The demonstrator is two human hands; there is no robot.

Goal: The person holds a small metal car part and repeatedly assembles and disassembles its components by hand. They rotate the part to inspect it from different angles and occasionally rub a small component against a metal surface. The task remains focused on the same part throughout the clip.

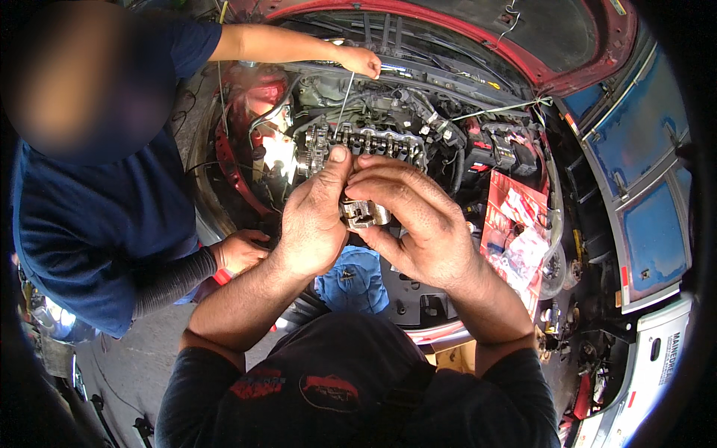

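Note:
Between my hands, above the engine bay, is a small shiny metal engine part (364,215) with notches and a rounded edge. My left hand (315,213) grips its left side, thumb pointing up. Curled over its top and right side are the fingers of my right hand (433,231), with the thumb beneath. My fingers cover much of the part, so its exact kind is unclear. Just beyond my fingertips lies the open top of the engine (388,140), its valve gear exposed. Below my hands a blue cloth (351,280) rests at the front of the bay.
A co-worker stands at the left; one hand (362,63) reaches across the engine, a thin rod (344,103) running down from it. Their other hand (240,252) is near my left forearm. A battery (497,155), a red printed sheet (493,235) and the raised hood (463,19) surround the bay.

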